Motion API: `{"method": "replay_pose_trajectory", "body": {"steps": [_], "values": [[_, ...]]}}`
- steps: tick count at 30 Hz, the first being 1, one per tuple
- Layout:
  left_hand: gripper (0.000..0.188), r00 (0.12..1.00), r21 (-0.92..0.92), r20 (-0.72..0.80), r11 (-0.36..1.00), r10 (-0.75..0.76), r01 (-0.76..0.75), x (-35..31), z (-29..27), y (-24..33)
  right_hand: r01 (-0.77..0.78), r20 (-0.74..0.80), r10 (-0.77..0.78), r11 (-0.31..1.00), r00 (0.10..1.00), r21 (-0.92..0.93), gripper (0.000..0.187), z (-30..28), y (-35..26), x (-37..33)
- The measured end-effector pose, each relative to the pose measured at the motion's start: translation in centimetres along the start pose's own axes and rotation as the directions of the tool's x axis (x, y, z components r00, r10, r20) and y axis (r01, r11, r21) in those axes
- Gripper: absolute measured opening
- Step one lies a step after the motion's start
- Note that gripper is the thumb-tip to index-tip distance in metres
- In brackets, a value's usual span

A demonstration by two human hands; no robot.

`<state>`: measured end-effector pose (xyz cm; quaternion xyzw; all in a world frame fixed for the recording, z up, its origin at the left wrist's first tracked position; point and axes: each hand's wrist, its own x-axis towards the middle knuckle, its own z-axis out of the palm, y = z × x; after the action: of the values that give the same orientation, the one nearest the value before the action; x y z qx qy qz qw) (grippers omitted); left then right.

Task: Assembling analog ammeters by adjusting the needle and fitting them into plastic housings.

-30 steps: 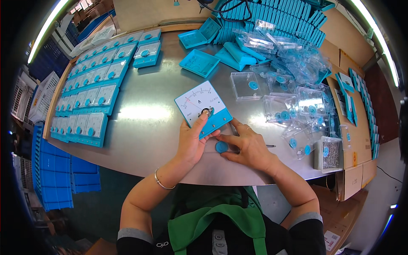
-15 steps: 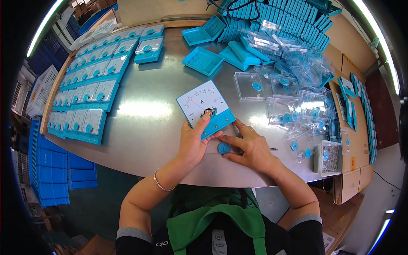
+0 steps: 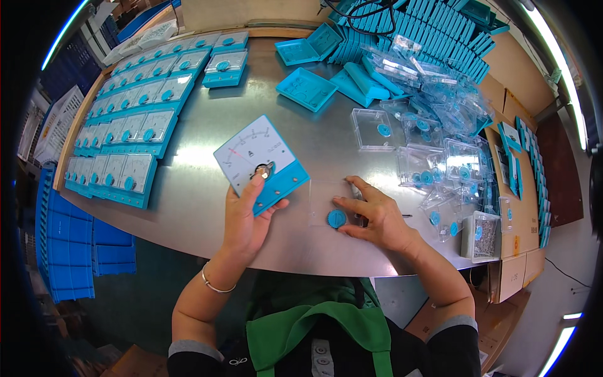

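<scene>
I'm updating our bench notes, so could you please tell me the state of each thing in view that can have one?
Left hand: closed, gripping
Uncovered meter: held, tilted, no clear cover on
Right hand: half curled, grip unclear
Blue knob: round face up
Meters in rows: clear covers fitted
Blue shell: open side up
Clear covers: loose, many heaped
White box: open, holding small parts
</scene>
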<state>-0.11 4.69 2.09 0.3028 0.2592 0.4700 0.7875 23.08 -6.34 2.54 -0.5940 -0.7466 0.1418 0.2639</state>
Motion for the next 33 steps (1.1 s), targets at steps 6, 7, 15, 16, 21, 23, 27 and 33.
{"method": "replay_pose_trajectory", "body": {"steps": [6,7,15,16,21,23,27,33], "values": [[0.035,1.0,0.134,-0.012,0.991,-0.008,0.01,-2.1,-2.4,1.8,-0.121,-0.07,0.131,0.984,0.989,0.132,0.05,-2.3,-0.5,0.4],[0.035,1.0,0.136,-0.011,0.991,-0.006,0.008,-2.4,-2.5,1.8,-0.124,-0.121,0.135,0.988,0.983,0.095,0.05,-2.3,-0.2,0.1],[0.047,0.907,-0.034,0.205,0.923,-0.369,0.384,-3.4,-0.6,-1.0,-0.228,-0.095,0.305,0.854,0.948,0.468,0.051,-3.9,-1.3,0.5],[0.05,0.857,-0.094,0.259,0.871,-0.447,0.482,-3.5,0.1,-1.5,-0.232,-0.103,0.313,0.853,0.944,0.467,0.051,-3.5,-1.9,0.7],[0.052,0.802,-0.032,0.308,0.837,-0.512,0.546,-3.7,2.2,-3.2,-0.187,-0.002,0.203,0.907,0.979,0.378,0.052,-3.6,-3.0,1.0],[0.052,0.776,-0.036,0.298,0.806,-0.555,0.59,-3.6,2.6,-3.3,-0.203,0.013,0.214,0.902,0.977,0.381,0.051,-3.7,-2.7,0.5],[0.053,0.77,-0.049,0.307,0.799,-0.559,0.599,-3.9,2.6,-3.9,-0.212,0.041,0.215,0.885,0.976,0.415,0.049,-3.7,-2.2,0.0],[0.057,0.753,-0.074,0.325,0.779,-0.572,0.623,-4.0,2.3,-4.3,-0.286,0.103,0.271,0.82,0.957,0.496,0.048,-3.7,-2.0,-0.2]]}}
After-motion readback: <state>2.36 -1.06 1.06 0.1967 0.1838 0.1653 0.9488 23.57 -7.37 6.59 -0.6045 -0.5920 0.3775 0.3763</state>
